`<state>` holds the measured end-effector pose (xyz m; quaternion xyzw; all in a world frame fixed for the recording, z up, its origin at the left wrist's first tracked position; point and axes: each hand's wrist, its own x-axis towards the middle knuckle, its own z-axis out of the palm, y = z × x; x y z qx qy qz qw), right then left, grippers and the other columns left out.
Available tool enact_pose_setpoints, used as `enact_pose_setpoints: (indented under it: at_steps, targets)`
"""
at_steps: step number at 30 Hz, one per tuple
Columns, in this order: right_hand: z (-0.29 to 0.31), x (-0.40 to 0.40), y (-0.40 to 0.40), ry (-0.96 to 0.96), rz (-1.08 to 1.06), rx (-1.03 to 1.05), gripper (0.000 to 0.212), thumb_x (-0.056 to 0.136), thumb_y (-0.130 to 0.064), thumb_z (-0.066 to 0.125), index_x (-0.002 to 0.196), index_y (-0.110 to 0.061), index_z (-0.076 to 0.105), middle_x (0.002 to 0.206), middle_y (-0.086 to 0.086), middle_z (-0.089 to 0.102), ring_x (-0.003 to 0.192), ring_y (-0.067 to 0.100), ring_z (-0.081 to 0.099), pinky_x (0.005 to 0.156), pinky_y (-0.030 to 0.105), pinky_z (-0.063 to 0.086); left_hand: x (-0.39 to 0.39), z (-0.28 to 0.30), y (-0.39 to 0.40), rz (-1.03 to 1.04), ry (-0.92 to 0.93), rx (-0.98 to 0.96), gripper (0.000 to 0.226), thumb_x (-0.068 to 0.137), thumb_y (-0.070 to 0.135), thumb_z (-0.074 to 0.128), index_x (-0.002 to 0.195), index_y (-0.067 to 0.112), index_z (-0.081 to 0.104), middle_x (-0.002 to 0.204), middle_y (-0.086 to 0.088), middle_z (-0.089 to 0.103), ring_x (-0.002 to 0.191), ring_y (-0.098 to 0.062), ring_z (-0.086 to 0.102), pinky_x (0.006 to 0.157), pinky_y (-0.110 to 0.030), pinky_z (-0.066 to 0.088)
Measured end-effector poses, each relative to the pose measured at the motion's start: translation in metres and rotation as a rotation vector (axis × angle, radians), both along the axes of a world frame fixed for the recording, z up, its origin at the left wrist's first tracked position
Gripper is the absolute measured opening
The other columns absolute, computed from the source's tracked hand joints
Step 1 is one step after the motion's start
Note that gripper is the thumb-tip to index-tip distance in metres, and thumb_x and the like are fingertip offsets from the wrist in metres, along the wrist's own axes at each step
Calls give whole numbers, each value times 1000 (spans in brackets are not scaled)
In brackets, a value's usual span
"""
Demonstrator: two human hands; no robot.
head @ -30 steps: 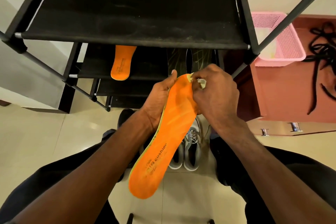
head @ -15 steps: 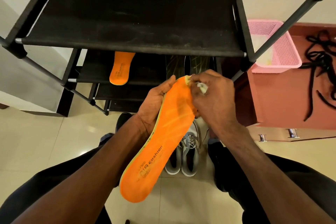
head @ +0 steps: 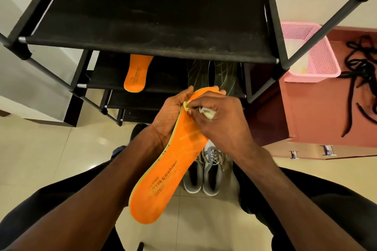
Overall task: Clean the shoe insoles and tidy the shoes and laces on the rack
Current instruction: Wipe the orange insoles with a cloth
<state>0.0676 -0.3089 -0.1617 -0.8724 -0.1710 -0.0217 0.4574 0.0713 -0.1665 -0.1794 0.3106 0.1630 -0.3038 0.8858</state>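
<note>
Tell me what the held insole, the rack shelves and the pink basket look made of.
Held insole: likely foam with a matte orange fabric face; fuzzy top, yellowish edge layer.
Rack shelves: seemingly black woven cloth stretched between tubes; dull, dusty.
Pink basket: probably moulded plastic; fine perforated mesh walls, smooth rim.

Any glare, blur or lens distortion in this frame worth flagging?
Head view: wide-angle lens bows the shoe rack posts outward; soft glare patches sit on the floor tiles; the held insole print reads clearly; the right hand looks slightly soft.

Matt fabric rack shelf [head: 146, 16]; glossy floor tiles [head: 40, 159].
</note>
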Motion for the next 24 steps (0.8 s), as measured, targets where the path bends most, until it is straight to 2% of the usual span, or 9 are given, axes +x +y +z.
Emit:
enact_pose_setpoints:
  at_steps: [2,5,7,9,11,13,16,18,24]
  targets:
    - [0,4,-1,3,4,-14,13,88,-17,78,100,-20,82,100,-11,77,95,6,72,86,40,60,1,4,1,-28,-43,-3,61,111,45,24,147,5,52,146,-16,58,134,-27,58,110,-42,50]
    - [2,11,-8,-49,-216,-97,13,91,-21,76,103,-22,81,101,-13,74,91,8,71,81,39,61,0,7,-5,-52,-24,57,59,111,41,27,110,7,75,101,-15,76,90,-24,76,80,-44,64]
    - [3,14,-11,-61,-333,-127,14,92,-20,75,104,-20,81,102,-11,72,91,10,70,80,39,62,-2,7,-11,-81,-50,121,53,111,44,28,131,9,62,115,-16,71,102,-30,70,98,-56,52]
    - [4,14,-11,-46,-320,-118,14,92,-18,74,105,-19,80,102,-10,72,92,9,69,81,39,61,-3,5,-14,-86,-29,166,56,110,49,26,138,10,56,116,-15,71,104,-30,69,99,-57,50]
    - [8,13,-9,-40,-270,-97,14,93,-20,75,106,-20,80,103,-11,72,94,8,69,82,36,61,-2,9,-12,-75,-44,104,61,110,49,24,116,9,70,95,-10,75,86,-22,74,80,-44,64]
    - [11,13,-11,-57,-299,-174,16,93,-24,74,108,-24,80,107,-13,73,94,9,70,80,37,60,-1,12,-10,-51,-64,78,70,111,46,22,91,9,77,77,-7,75,72,-17,75,68,-34,63]
    - [11,19,-17,-77,-406,-278,19,94,-24,72,111,-23,78,111,-8,71,95,16,69,79,38,59,-1,18,-7,-71,-126,92,48,110,36,38,129,0,63,122,-24,70,111,-32,67,104,-54,52]
    - [11,21,-19,-86,-429,-268,19,94,-23,71,112,-22,78,111,-7,69,96,18,68,78,37,58,-3,18,-6,-67,-122,120,49,106,30,46,144,-1,52,144,-28,54,125,-40,55,110,-57,44]
    - [9,23,-15,-133,-383,-298,23,96,-23,70,118,-20,77,114,-5,69,102,21,65,81,40,59,-1,31,-2,17,-89,183,47,108,37,40,129,1,61,120,-17,72,107,-27,70,97,-43,57]
